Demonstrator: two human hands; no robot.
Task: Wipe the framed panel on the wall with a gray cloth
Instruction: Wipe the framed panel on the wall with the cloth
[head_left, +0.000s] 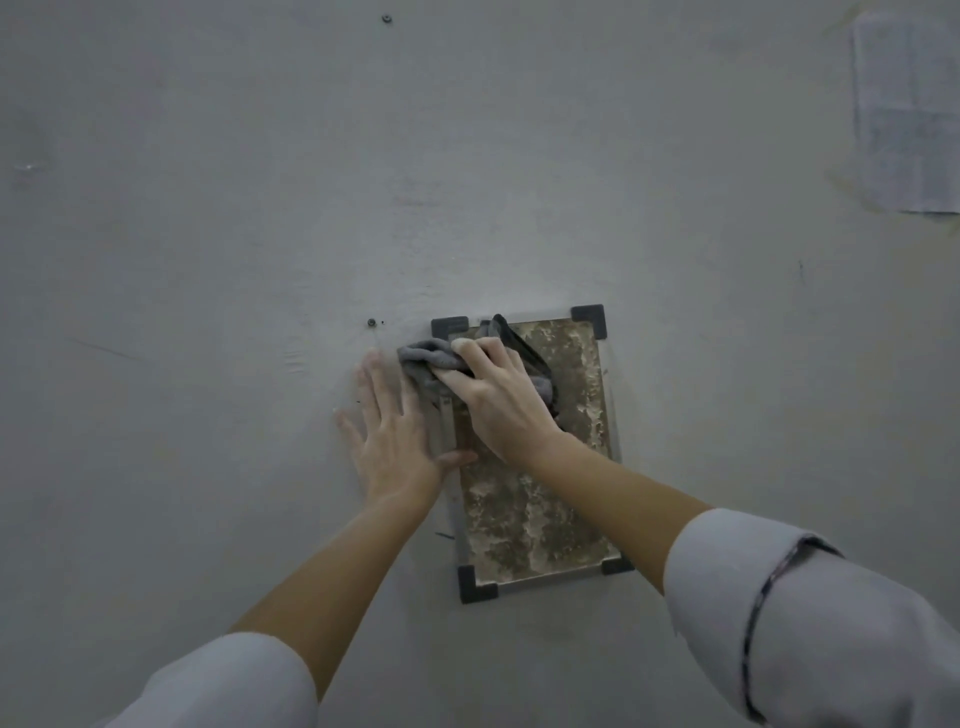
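A small framed panel (540, 514) with a mottled brown face and dark corner brackets hangs on the grey wall. My right hand (498, 400) grips a bunched gray cloth (426, 358) and holds it against the panel's upper left part, covering that corner area. My left hand (387, 431) lies flat on the wall just left of the frame, fingers straight and spread, with its thumb touching the frame's left edge.
A screw (371, 322) sits in the wall left of the panel's top corner, another screw (386, 19) higher up. A sheet of paper (906, 114) is stuck to the wall at the upper right.
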